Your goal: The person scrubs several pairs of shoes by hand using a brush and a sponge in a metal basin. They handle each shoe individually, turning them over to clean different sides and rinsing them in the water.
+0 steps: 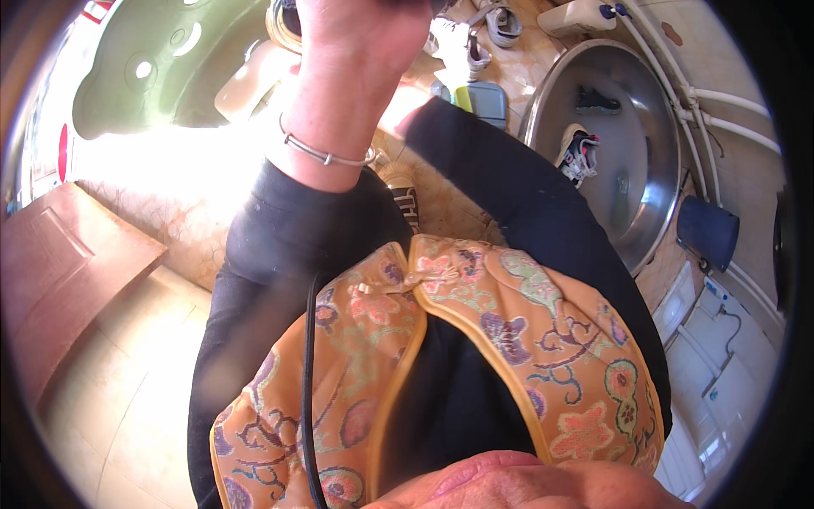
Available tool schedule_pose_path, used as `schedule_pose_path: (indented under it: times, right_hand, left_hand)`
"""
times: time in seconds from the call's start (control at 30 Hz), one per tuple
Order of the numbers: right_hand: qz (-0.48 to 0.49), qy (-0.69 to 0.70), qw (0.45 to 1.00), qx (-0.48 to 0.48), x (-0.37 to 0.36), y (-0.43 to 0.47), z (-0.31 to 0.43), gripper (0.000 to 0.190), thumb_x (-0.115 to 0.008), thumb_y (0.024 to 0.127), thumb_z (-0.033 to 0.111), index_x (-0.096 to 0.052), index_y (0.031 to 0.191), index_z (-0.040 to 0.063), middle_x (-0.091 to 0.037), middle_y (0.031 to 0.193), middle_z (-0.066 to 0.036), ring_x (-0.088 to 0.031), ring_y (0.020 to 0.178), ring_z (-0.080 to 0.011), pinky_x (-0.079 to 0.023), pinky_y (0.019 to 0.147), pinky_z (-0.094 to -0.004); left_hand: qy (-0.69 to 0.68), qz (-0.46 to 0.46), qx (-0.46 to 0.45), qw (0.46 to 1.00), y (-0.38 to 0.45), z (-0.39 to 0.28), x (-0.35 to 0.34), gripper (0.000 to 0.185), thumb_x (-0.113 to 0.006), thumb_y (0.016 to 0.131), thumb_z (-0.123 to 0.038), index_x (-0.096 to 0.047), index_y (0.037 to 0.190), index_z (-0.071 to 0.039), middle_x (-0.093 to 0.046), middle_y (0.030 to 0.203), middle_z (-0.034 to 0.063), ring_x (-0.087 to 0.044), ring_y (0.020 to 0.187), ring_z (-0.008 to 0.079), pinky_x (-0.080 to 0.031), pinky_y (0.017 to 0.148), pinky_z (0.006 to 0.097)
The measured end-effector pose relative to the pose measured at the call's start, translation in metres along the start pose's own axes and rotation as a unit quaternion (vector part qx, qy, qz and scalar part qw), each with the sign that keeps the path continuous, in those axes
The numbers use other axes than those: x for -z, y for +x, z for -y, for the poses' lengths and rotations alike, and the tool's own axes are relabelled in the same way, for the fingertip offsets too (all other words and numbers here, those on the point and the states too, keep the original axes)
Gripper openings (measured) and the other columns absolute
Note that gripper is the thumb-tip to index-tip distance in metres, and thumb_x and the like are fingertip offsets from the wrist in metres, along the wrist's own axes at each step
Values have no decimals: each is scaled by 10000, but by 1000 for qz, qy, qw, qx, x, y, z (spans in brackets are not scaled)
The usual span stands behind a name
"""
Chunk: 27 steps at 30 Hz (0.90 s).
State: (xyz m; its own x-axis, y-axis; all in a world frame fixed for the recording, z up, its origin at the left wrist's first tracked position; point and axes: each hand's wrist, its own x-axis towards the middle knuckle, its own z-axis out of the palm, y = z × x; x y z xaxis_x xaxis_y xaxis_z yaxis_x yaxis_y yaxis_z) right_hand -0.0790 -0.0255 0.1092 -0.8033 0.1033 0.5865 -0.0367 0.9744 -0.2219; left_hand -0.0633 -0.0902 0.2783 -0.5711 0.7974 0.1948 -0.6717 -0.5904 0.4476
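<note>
My left hand (369,25) is raised at the top edge, a bracelet on its wrist; its fingers are cut off, and a dark thing shows beside it. My right hand (410,111) reaches in beneath, partly behind my left forearm and washed out by glare. What either hand holds cannot be told. Part of a dark and tan thing, perhaps a shoe (284,25), shows left of my left wrist. A large metal basin (666,159) on the right holds a multicoloured sneaker (577,153) and a dark shoe (598,100) in cloudy water. Pale sneakers (504,27) lie on the floor beyond.
A blue-grey plastic container (489,105) stands near my right sleeve. A green plastic tub (159,70) is at upper left, a reddish-brown panel (70,254) at left. White pipes (731,105) run along the right wall beside a white jug (575,18) and a dark blue container (708,232).
</note>
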Motion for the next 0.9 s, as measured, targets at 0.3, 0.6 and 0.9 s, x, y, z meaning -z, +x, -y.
schedule_pose_path:
  times: [0.3, 0.6, 0.9]
  right_hand:
    - [216, -5, 965, -148, -58, 24, -13, 512, -669, 745, 149, -431, 1193, 75, -581, 1045, -138, -537, 883, -263, -448, 749, -359]
    - [226, 95, 943, -226, -57, 16, -19, 636, -683, 760, 182, -355, 1299, 101, -583, 1034, -123, -542, 804, -204, -458, 670, -321]
    - [37, 475, 777, -412, 10, -9, -34, 760, -697, 776, 214, -279, 1405, 126, -585, 1024, -108, -547, 725, -145, -467, 590, -284]
  left_hand:
    - [-127, 90, 13, 988, 26, -23, 22, 385, -411, 959, -182, -464, 1172, 135, -585, 1013, 203, -624, 737, 210, -528, 631, 259]
    - [-147, -21, -9, 989, 23, -33, 18, 376, -481, 935, -213, -476, 1179, 72, -577, 1037, 192, -622, 811, 244, -537, 652, 305]
    - [-128, -89, -45, 987, 26, -25, 23, 392, -552, 912, -258, -486, 1198, 2, -569, 1064, 178, -616, 894, 277, -546, 681, 356]
